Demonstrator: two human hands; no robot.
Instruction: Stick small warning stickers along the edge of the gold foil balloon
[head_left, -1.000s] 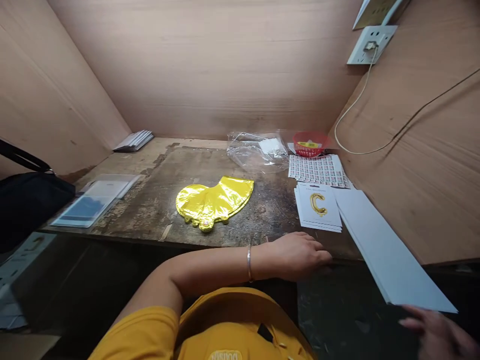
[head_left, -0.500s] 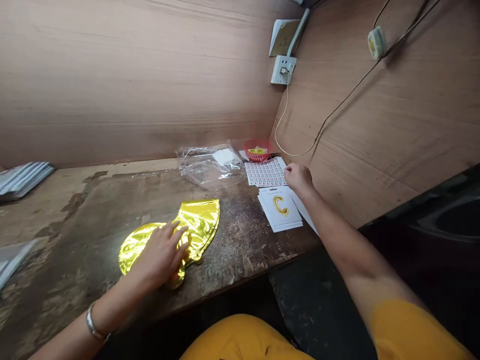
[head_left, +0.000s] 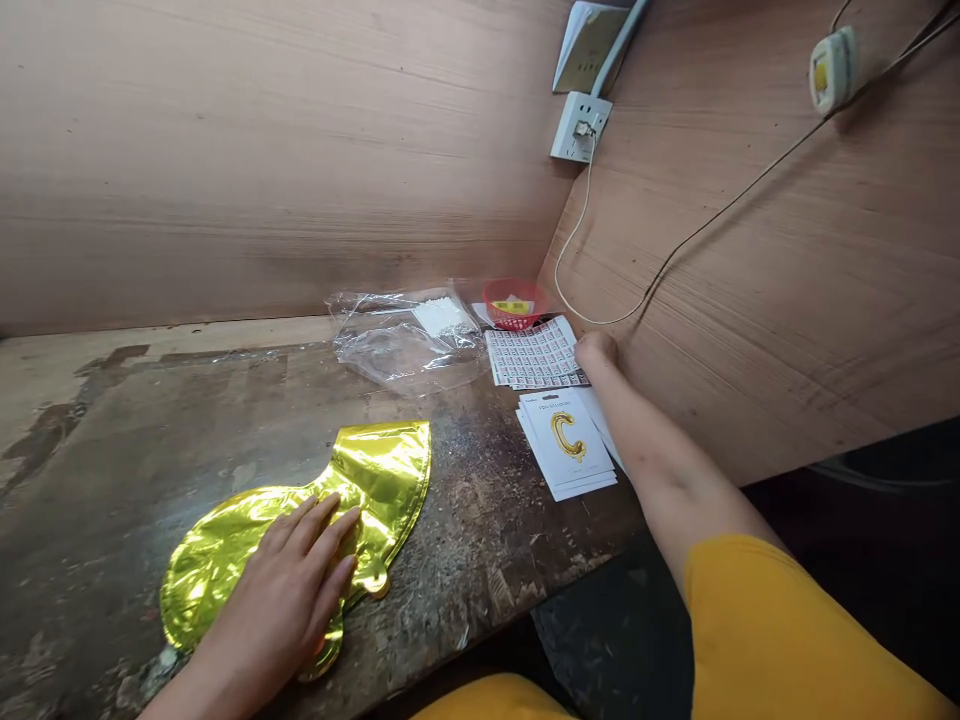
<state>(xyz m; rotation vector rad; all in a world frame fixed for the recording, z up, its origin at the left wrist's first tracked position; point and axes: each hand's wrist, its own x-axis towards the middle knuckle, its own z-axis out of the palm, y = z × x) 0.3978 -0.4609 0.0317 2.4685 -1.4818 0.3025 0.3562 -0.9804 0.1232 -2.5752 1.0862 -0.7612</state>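
A flat gold foil balloon [head_left: 375,470] lies on the worn wooden table [head_left: 187,420]. My left hand [head_left: 289,585] rests flat on it with fingers stretched out. My right hand [head_left: 596,352] reaches to the right side of the table and touches the edge of a sticker sheet [head_left: 532,352]; its fingers are curled and mostly hidden. Just in front of that sheet lies a small stack of white cards [head_left: 566,443] printed with a gold letter C.
A crumpled clear plastic bag [head_left: 397,335] and a small red basket [head_left: 511,302] sit at the back. Wooden walls close in behind and to the right. A wall socket [head_left: 579,127] with a white cable hangs on the right wall.
My left hand slid with the balloon toward the table's near edge. My right hand moved onto the sticker sheet's edge. The view shifted slightly left and down.
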